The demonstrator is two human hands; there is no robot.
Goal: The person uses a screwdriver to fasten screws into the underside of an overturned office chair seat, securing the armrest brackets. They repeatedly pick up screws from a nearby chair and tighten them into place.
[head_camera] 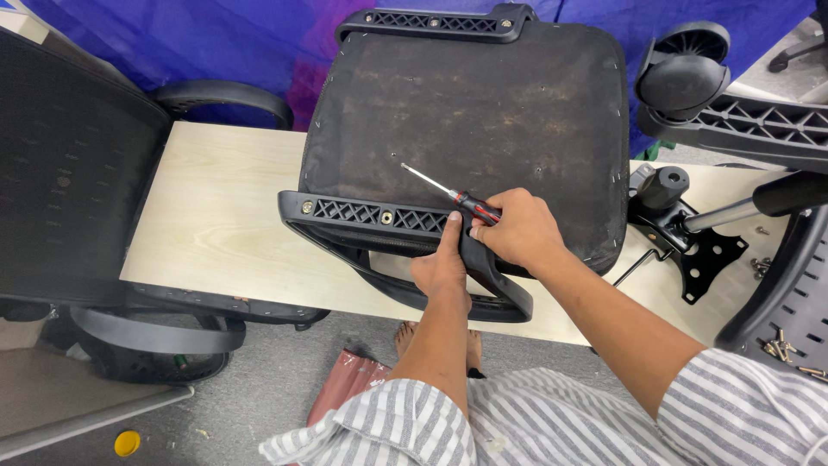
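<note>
Head view: right hand (517,231) grip clenches screwdriver (448,192) above armrest bracket (379,216); left hand (442,267) grip grasps the bracket.

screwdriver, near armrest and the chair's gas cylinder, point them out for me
screwdriver (470,204), head view, on its red and black handle
near armrest (362,213), head view, on its ribbed mounting bracket
gas cylinder (723,215), head view, on its silver shaft

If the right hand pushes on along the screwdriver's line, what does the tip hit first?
The right hand aims the screwdriver up-left; its tip would probably meet the seat underside almost at once, near a small hole, though its height above is unclear.
</note>
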